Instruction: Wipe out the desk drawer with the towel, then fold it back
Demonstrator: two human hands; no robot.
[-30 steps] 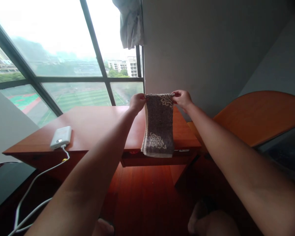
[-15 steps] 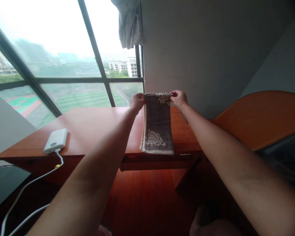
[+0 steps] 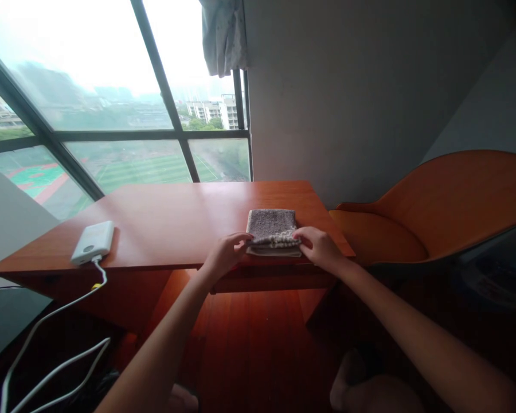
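A brown-grey towel (image 3: 272, 222) with a cream pattern lies folded over into a compact stack near the front edge of the wooden desk (image 3: 167, 221). At its near left corner, my left hand (image 3: 230, 248) pinches the edge of the top layer between thumb and fingers. My right hand (image 3: 320, 245) pinches the same edge at the near right corner. Pale lower layers of the towel show just under that edge, between the two hands.
A white power bank (image 3: 93, 241) stands on the desk's left part, with a white cable (image 3: 54, 312) hanging from it over the front edge. To the right is an orange chair (image 3: 464, 209). Behind the desk are a window (image 3: 120, 109) and a grey wall (image 3: 327, 103).
Both hands have come down and nearer, bringing the towel's raised top edge over to the front. The towel, held up long before, is now folded shorter on the desk.
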